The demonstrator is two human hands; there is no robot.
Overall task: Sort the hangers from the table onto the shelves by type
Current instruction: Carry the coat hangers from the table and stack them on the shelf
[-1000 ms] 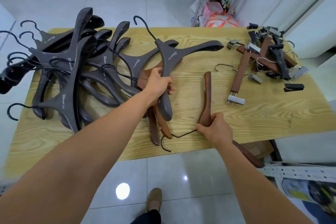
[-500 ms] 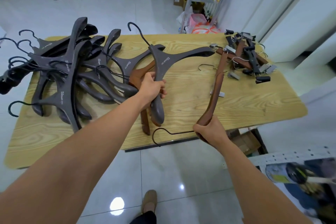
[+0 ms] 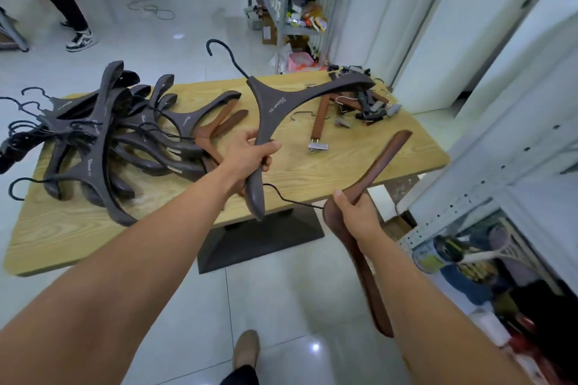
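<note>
My left hand [image 3: 250,155] grips one arm of a dark grey hanger [image 3: 281,105], lifted above the wooden table [image 3: 359,159] with its hook pointing up and back. My right hand [image 3: 355,214] grips a brown wooden hanger [image 3: 387,153] at its middle, held off the table's front right edge, its thin hook pointing left. A heap of dark grey hangers [image 3: 93,141] lies on the left of the table. Brown hangers [image 3: 219,128] lie beside that heap. Clip hangers [image 3: 359,100] are piled at the back right.
A white perforated shelf unit [image 3: 488,184] stands close on my right, with cluttered items on its lower level. A metal rack [image 3: 297,3] with goods is behind the table. Someone's legs [image 3: 72,19] are at the far left. The table's dark base [image 3: 259,237] sits on the tiled floor.
Both hands have raised their hangers off the table and drawn them toward me and rightward. The view has backed away from the table and turned toward the shelf unit.
</note>
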